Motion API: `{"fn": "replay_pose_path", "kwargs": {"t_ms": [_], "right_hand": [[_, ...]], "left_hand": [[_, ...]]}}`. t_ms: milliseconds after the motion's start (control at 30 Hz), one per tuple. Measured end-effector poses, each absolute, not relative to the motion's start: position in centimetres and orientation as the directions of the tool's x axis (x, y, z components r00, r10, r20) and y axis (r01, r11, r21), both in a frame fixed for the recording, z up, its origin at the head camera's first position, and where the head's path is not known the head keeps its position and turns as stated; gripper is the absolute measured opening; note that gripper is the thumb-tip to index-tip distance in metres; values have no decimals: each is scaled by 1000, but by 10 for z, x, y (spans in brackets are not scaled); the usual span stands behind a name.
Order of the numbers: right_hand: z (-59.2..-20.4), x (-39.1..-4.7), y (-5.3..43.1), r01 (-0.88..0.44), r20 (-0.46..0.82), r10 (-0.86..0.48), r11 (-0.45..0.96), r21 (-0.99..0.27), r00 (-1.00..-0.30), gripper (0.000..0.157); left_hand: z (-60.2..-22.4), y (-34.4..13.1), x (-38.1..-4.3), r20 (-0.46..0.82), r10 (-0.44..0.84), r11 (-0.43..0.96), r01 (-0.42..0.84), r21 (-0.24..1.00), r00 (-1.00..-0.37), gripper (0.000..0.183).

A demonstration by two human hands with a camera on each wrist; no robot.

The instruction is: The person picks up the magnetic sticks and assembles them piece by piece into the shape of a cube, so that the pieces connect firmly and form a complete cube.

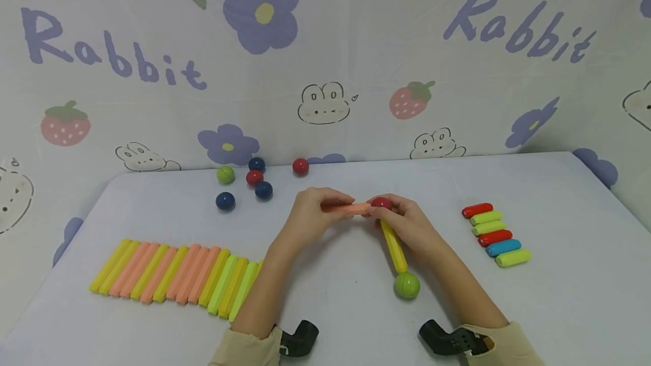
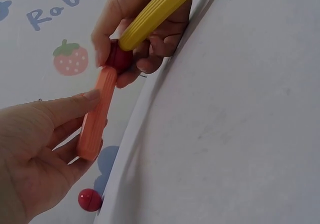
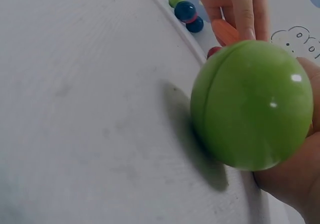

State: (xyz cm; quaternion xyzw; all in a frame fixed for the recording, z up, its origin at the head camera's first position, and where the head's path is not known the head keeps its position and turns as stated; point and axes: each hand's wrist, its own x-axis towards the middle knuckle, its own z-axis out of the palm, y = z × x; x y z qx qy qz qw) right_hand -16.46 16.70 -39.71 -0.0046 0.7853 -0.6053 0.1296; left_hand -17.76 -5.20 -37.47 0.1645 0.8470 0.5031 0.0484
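Observation:
My left hand [image 1: 316,210] pinches a ribbed peach stick [image 2: 96,121] between thumb and fingers. Its far end meets a red ball [image 2: 119,58], which my right hand [image 1: 409,223] grips with thumb and fingertips. From that ball a yellow stick [image 1: 394,246] slants down toward me, a green ball [image 1: 407,286] on its lower end. In the right wrist view the green ball [image 3: 252,106] looms large over the white table and covers most of the yellow stick. Both hands are held together above the middle of the table.
On the left lies a row of yellow, peach and lime sticks [image 1: 173,273], partly behind my left forearm. Blue, red and green balls [image 1: 263,190] sit at the back left. Several short red, lime and blue sticks [image 1: 495,238] lie at right. A printed cloth [image 1: 376,44] hangs behind.

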Motion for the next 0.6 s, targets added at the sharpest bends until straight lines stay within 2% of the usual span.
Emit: {"fn": "replay_pose_path", "kwargs": {"t_ms": [133, 267, 400, 500, 600], "right_hand": [[-396, -165, 169, 191, -225, -150, 210, -959, -963, 47], [-397, -165, 170, 213, -231, -148, 132, -968, -962, 48], [-397, -165, 172, 220, -227, -159, 59, -974, -961, 47], [-398, -165, 172, 223, -224, -168, 29, -974, -960, 47], [-398, -165, 172, 226, -226, -166, 23, -974, -960, 48]], "left_hand": [[-371, -64, -181, 83, 242, 466, 191, 864, -967, 29], [-366, -84, -186, 81, 72, 489, 106, 866, -994, 33], [-365, -106, -189, 78, -87, 497, 25, 867, -993, 33], [-366, -118, -189, 63, -138, 509, -16, 861, -988, 33], [-369, -125, -190, 51, -137, 540, -32, 841, -989, 34]]}}
